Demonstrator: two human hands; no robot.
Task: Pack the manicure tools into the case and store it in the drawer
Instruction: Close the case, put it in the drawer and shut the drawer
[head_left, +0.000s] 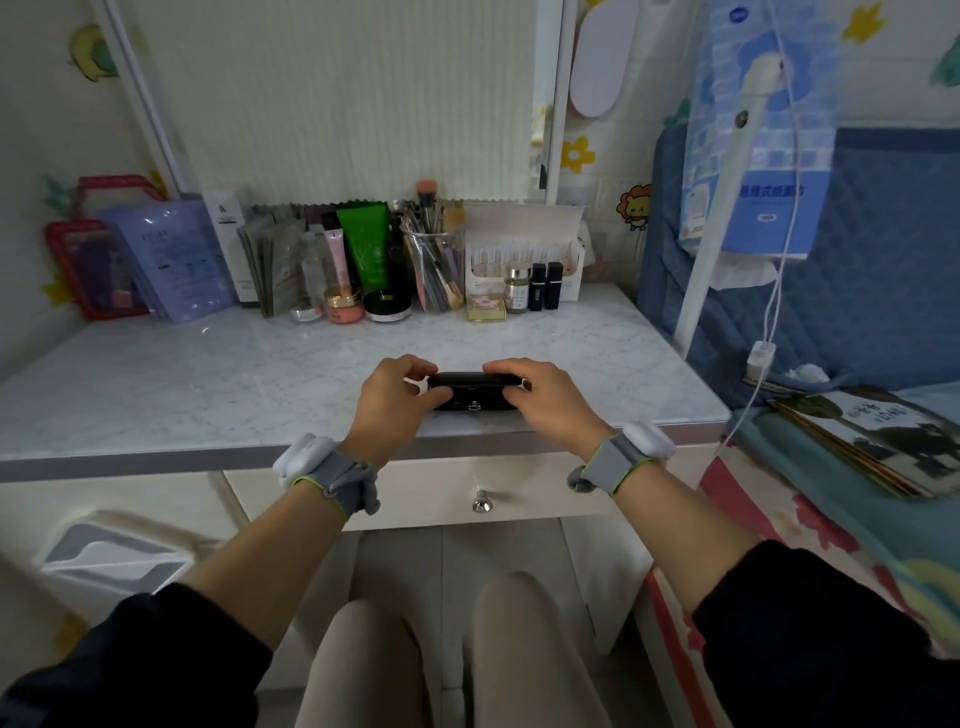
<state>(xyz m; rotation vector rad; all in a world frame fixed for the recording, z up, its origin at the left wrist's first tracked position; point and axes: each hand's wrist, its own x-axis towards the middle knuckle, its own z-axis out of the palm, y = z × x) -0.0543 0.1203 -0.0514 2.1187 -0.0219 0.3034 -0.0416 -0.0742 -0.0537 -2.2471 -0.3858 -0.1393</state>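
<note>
Left hand (396, 399): fingers curled around the left end of the case, thumb on its front.
Case (475, 391): black, lay near the front edge of the marble tabletop (208, 384), lid nearly shut, clasp facing the person.
Right hand (545, 397): fingers curled over the case's right end, gripping it.
Drawer (441, 493): closed, just below the case, metal knob (482, 502) at its middle.

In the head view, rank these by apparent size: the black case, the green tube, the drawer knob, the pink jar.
Largest to smallest:
1. Black case, partly covered by the left hand and right hand, and nearest the camera.
2. Green tube; farther back, so its true rank against the case is unsure.
3. Pink jar.
4. Drawer knob.
</note>
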